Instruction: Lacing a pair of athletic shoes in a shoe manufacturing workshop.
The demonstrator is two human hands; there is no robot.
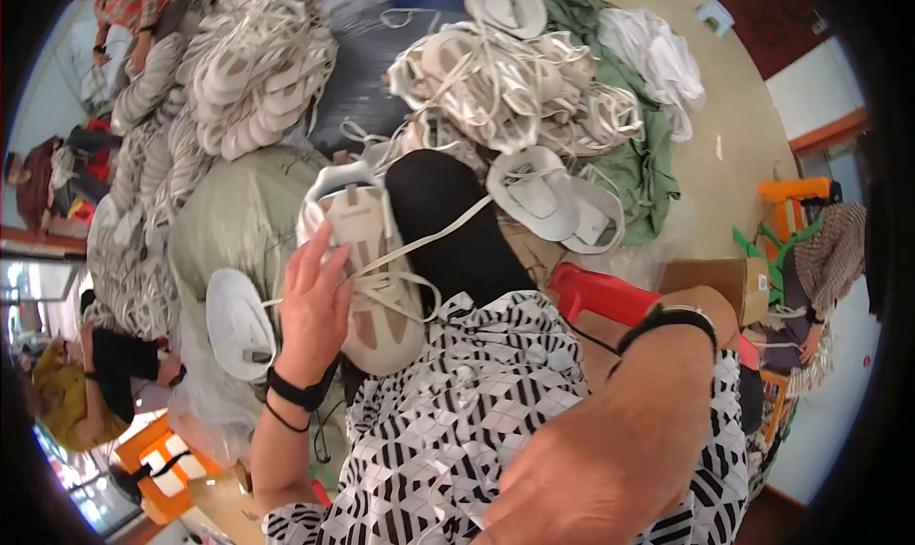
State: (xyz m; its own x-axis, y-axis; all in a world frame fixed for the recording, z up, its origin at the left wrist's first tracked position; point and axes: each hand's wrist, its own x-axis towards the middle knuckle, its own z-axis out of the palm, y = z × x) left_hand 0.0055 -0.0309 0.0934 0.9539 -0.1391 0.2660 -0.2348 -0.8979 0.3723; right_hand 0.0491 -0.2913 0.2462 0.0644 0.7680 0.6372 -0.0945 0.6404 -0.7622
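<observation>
My left hand [316, 302] is closed on a cream and tan shoe upper [386, 335], its fingers along the left side of the laced part. The upper lies toe toward me, with loose cream laces [396, 292] across its front. One lace stretches up to the right over a rounded black surface [448, 221]. A white oval piece [238, 324] lies just left of my left hand. My right hand [707, 305] is out at the right beyond a black wristband, near a red plastic object [602, 297]. Its fingers are hidden, so what it holds cannot be seen.
Ahead lies a heap of laced shoe uppers [486, 83], with white oval pieces [534, 192] beside it. Bundled stacks [253, 69] rise at the left. Green cloth [634, 164] and a cardboard box [720, 286] are at the right. Other people sit along both sides.
</observation>
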